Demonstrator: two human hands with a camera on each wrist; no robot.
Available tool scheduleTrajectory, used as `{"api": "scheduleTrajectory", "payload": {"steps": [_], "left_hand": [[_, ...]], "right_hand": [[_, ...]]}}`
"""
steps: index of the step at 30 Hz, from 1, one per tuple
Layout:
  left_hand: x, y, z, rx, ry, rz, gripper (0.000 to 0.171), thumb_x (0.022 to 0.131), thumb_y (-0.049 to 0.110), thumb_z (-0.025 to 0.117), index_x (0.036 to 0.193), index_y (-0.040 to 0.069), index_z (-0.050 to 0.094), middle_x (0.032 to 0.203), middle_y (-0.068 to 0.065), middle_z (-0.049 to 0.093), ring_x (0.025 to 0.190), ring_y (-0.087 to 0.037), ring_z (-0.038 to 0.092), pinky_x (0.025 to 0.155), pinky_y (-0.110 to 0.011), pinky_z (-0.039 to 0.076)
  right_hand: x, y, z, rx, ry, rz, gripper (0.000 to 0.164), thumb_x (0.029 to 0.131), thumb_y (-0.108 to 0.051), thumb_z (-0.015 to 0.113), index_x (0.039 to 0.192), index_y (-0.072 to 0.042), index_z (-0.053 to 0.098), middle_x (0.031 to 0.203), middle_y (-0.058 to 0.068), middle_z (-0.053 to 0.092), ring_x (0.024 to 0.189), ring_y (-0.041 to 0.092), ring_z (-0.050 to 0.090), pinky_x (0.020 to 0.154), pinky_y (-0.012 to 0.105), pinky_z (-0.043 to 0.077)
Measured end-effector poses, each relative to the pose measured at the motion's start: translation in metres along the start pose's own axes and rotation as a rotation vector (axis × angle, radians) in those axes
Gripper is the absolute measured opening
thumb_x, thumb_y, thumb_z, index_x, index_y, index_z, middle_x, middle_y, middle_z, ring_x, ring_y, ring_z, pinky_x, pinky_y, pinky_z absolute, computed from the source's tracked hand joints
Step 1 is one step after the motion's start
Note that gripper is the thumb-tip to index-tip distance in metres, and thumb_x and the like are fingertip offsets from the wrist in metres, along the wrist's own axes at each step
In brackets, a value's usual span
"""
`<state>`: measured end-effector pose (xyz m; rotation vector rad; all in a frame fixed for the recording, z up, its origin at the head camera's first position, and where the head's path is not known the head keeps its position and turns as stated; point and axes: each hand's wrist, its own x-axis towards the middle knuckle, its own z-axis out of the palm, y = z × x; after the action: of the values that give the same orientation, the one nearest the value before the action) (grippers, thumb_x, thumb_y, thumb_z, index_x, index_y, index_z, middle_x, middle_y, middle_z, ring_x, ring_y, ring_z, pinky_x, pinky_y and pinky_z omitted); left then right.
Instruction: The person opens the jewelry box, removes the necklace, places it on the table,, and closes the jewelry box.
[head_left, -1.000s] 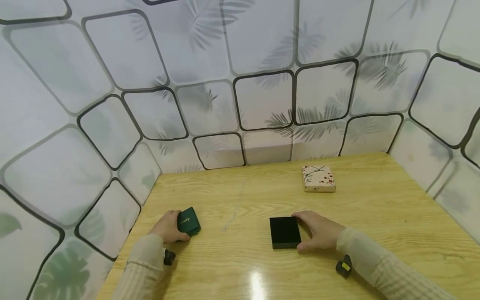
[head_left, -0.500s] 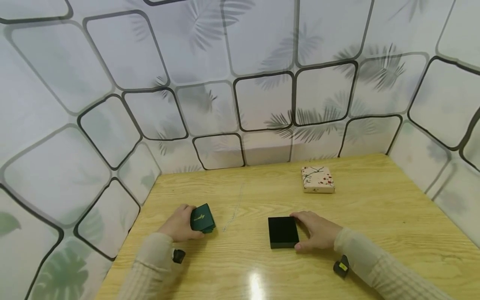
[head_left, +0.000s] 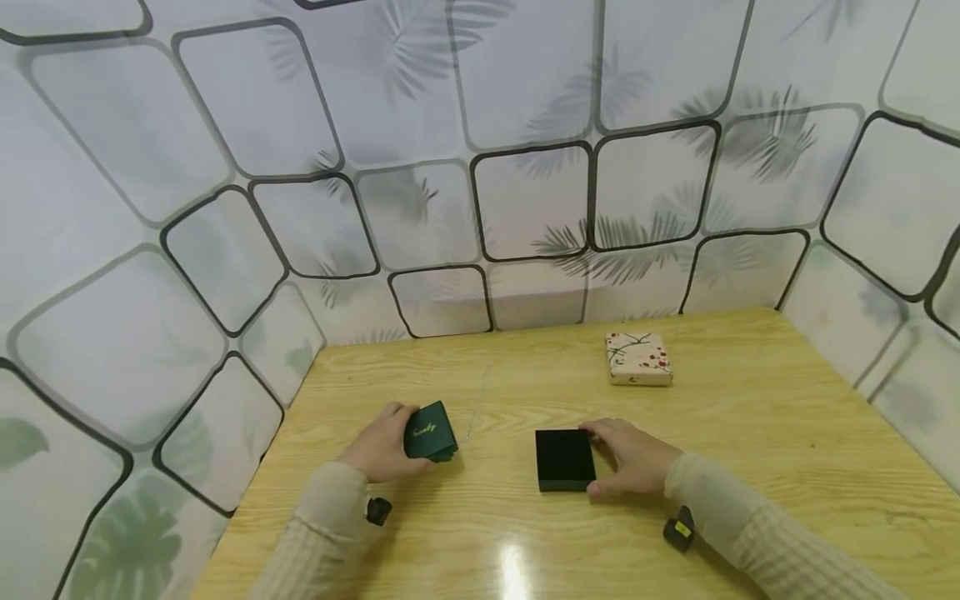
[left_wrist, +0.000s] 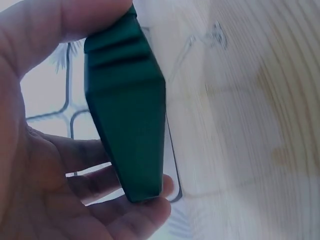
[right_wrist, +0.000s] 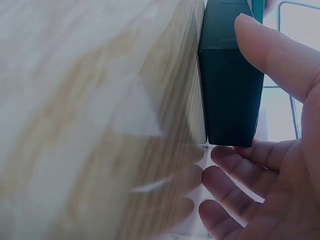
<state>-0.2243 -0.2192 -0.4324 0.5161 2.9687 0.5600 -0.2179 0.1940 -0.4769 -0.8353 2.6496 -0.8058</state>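
My left hand (head_left: 386, 446) grips a green box lid (head_left: 430, 431) with gold lettering, tilted above the table. In the left wrist view, the thumb is at one end of the lid (left_wrist: 132, 125) and fingers curl under the other. My right hand (head_left: 630, 458) holds a dark green box base (head_left: 565, 461) by its right side. The base's top looks black and flat, and it sits on the table. In the right wrist view, the thumb presses one edge of the base (right_wrist: 230, 95). Between the hands and farther back lies a thin silvery necklace (head_left: 471, 429), partly hidden by the lid.
A pale flat box (head_left: 639, 359) with red flowers and dark branches stands near the table's back right. The wooden table (head_left: 510, 392) meets patterned walls (head_left: 420, 217) at the back and sides. Each wrist carries a small black camera (head_left: 378, 510).
My left hand has carried the green lid rightward, toward the base, and the lid now covers the necklace's near end. My right hand and the base have shifted slightly left.
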Motion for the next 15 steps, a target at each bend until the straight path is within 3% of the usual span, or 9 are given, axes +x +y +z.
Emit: {"api": "scheduleTrajectory", "payload": {"steps": [15], "left_hand": [[0.014, 0.035, 0.013, -0.014, -0.056, 0.159, 0.096, 0.074, 0.05, 0.079, 0.147, 0.005, 0.035, 0.133, -0.01, 0.044, 0.101, -0.017, 0.051, 0.083, -0.036, 0.047]], "right_hand": [[0.005, -0.012, 0.0, 0.006, -0.026, -0.026, 0.099, 0.077, -0.056, 0.074, 0.147, 0.001, 0.033, 0.146, 0.019, 0.038, 0.134, 0.038, 0.034, 0.107, 0.057, 0.028]]}}
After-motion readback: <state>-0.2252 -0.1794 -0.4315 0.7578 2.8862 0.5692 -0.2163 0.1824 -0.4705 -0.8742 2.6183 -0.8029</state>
